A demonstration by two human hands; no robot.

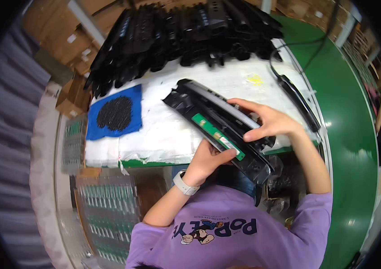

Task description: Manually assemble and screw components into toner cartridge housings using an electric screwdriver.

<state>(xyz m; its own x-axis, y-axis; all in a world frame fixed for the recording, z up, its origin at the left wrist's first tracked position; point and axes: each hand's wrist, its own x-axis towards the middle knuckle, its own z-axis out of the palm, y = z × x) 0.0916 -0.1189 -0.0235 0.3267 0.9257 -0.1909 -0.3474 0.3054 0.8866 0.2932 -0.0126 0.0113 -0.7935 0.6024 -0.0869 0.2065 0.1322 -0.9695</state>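
I see the black housing point(226, 130) lying slantwise over the worktop point(163, 130) edge, long axis running upper-left to lower-right. My left hand point(208, 159) pinches the green board point(217, 136) seated along it; my right hand point(269, 123) clasps its far edge.

I work on a factory assembly line: a green conveyor belt point(352, 134) runs at 3 o'clock of my white-padded worktop point(163, 130), black plastic housings point(181, 36) are stacked at 12, trays of green circuit boards point(109, 219) at 7, cardboard cartons point(60, 40) at 11.
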